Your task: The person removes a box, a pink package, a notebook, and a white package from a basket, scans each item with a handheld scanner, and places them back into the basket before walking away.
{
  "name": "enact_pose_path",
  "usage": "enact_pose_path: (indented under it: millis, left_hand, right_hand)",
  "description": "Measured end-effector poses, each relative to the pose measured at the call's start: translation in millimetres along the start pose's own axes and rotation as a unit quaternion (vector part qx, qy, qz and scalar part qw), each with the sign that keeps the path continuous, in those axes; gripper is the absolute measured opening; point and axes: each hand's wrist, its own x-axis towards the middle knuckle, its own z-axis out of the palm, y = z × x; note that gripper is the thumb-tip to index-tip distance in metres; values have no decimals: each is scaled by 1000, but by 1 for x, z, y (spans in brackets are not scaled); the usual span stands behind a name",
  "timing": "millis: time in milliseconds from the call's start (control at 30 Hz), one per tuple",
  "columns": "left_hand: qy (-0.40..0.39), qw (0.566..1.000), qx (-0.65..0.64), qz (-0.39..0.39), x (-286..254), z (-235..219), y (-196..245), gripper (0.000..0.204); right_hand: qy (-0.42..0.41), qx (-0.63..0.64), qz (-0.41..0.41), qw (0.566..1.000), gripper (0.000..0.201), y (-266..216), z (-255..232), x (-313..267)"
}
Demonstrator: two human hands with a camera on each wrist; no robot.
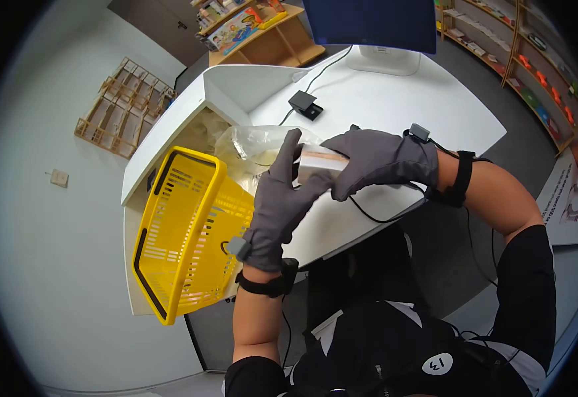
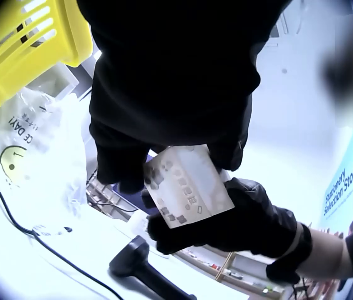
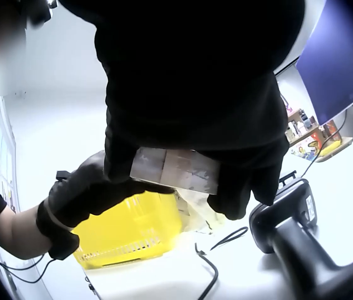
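Note:
A small white box (image 1: 317, 163) with printed markings is held between both gloved hands above the white counter. My left hand (image 1: 281, 198) grips it from the near left side, the thumb and fingers around its edge. My right hand (image 1: 375, 159) pinches its right end. In the left wrist view, the face of the box (image 2: 188, 186) shows small printed shapes. From the right wrist, a narrow side of the box (image 3: 175, 170) appears between the dark gloved fingers.
A yellow basket (image 1: 180, 231) stands tilted at the counter's left, beside a clear plastic bag (image 1: 242, 149). A black handheld scanner (image 2: 140, 262) with a cable lies on the counter (image 1: 448, 99). Behind it stands a monitor (image 1: 372, 25); shelves line the far wall.

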Motion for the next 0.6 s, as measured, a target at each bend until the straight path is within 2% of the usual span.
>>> enact_pose_path:
  millis: [33,67,100,133,200,233,300,333,400,533,567,600]
  left_hand:
    - [20,988,116,101,-1,0,-13,98]
    - [39,952,228,199,0,0,-18,96]
    - [39,954,225,196,0,0,-21,96]
    - [9,939,284,195,0,3,-19,93]
    - [-49,895,399,192,1,5,-15,87]
    - [-48,897,397,190,1,6,-23,87]
    - [-8,892,437,118,4,7,-47,81]
    - [14,888,453,82,4,6,-56,79]
    - [22,890,450,77,-1,2,-65,77]
    - [32,887,456,61,0,-7,-80,73]
    - [26,883,465,60,1,-9,-84,72]
    - [19,879,473,60,1,-10,-87,72]
  right_hand:
    - [-1,0,0,1000,77,5,1,5]
    - [31,-53,-11,998,77,12,3,9]
    - [61,-106,-20,992,76,19,6,14]
    - [90,-159,-29,983,76,19,8,18]
    - [77,-151,-29,985,78,11,13,26]
    - [66,-142,-29,987,80,4,15,27]
    - [56,-129,-28,990,82,-6,23,38]
    - [78,-177,-12,981,82,-11,28,42]
    - [119,-273,19,954,83,-20,35,46]
    - [47,-219,38,974,85,-18,21,49]
    - [44,-222,44,973,85,-13,16,48]
    - [76,-210,56,973,85,-4,9,46]
